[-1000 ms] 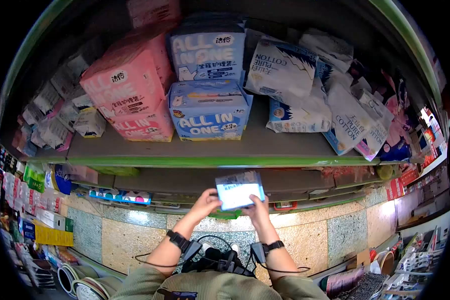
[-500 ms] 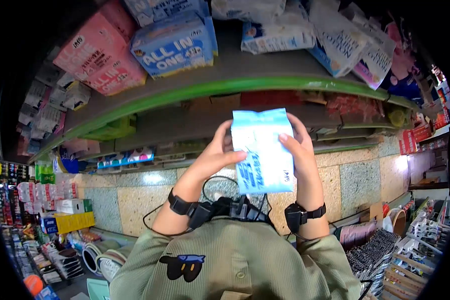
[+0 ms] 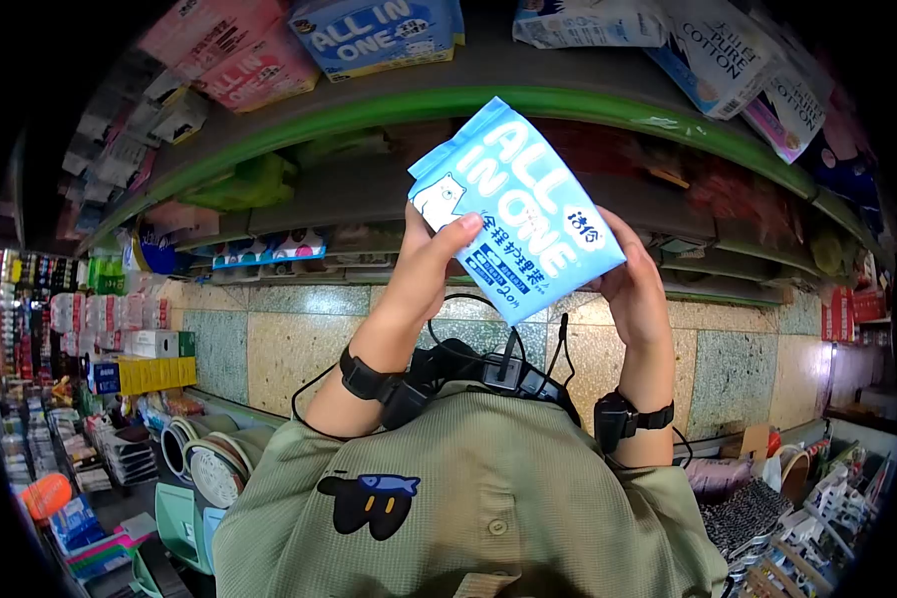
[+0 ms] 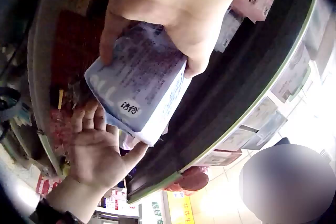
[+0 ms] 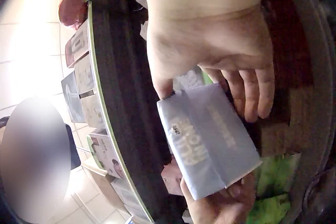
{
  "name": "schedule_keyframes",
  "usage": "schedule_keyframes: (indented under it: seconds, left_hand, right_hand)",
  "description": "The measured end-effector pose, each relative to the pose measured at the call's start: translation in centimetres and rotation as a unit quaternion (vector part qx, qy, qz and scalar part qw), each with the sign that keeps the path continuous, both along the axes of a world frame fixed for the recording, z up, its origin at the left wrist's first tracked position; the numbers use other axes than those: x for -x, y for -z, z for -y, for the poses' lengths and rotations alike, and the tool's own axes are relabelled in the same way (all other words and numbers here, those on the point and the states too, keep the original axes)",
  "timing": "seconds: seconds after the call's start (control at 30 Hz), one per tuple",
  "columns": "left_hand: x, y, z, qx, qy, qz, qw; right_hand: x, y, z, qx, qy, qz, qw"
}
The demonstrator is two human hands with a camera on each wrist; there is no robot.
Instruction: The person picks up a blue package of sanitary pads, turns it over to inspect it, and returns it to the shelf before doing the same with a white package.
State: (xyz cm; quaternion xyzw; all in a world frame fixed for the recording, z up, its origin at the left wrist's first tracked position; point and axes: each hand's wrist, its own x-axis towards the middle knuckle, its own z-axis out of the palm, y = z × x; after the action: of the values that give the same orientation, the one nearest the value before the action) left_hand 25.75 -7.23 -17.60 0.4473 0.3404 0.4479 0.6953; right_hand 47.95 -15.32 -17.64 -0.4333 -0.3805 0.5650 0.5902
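Note:
A soft light-blue ALL IN ONE pack (image 3: 528,214) is tilted in front of the shelves, its printed bear face turned up. My left hand (image 3: 431,254) grips its left side, thumb across the front and fingers behind; the left wrist view shows this left hand (image 4: 157,8) spanning the pack (image 4: 142,71). At the opposite corner is my right hand (image 3: 636,289). In the right wrist view the right hand (image 5: 215,50) has its fingers extended off the pack (image 5: 210,134), with only the thumb at a corner.
A green-edged shelf (image 3: 369,140) runs ahead, bearing pink packs (image 3: 259,70), a blue pack (image 3: 379,40) and white Pure Cotton packs (image 3: 723,60). Lower shelves lie beneath it. Behind left are stacked bins (image 3: 219,458) and a yellow box (image 3: 154,374). The floor is tiled.
The pack has come up nearer the head camera and turned, so its ALL IN ONE front now shows. My right thumb has left the front face; the left hand keeps its grip.

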Motion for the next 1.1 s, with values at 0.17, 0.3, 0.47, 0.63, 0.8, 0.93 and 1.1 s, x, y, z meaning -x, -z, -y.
schedule_keyframes:
  seconds: [0.17,0.3,0.47,0.63,0.8,0.93,1.1]
  left_hand:
    - [0.0,-0.3,0.7,0.085,0.019,0.077,0.993]
    - [-0.5,-1.6,0.9,0.146,0.033,0.205,0.967]
    - [0.6,-1.0,1.0,0.262,0.058,0.337,0.903]
    - [0.9,1.1,0.7,0.292,0.119,0.474,0.822]
    - [0.4,0.0,0.9,0.255,0.100,0.423,0.864]
    - [0.5,-0.7,1.3,0.074,-0.019,0.205,0.976]
    - [1.1,0.1,1.4,-0.090,-0.048,0.118,0.988]
  right_hand:
    - [0.6,-0.5,-0.7,-0.063,0.028,-0.033,0.997]
    - [1.0,-2.3,-1.2,-0.124,-0.035,-0.046,0.991]
    - [2.3,-3.7,-1.6,-0.174,-0.099,-0.026,0.979]
    - [3.1,-3.8,-1.8,-0.181,-0.132,-0.026,0.974]
    - [2.7,-3.9,-1.7,-0.172,-0.120,-0.009,0.978]
    - [2.4,-3.2,-1.8,-0.158,-0.064,0.021,0.985]
    - [2.0,-1.6,-1.9,-0.113,-0.022,0.038,0.993]
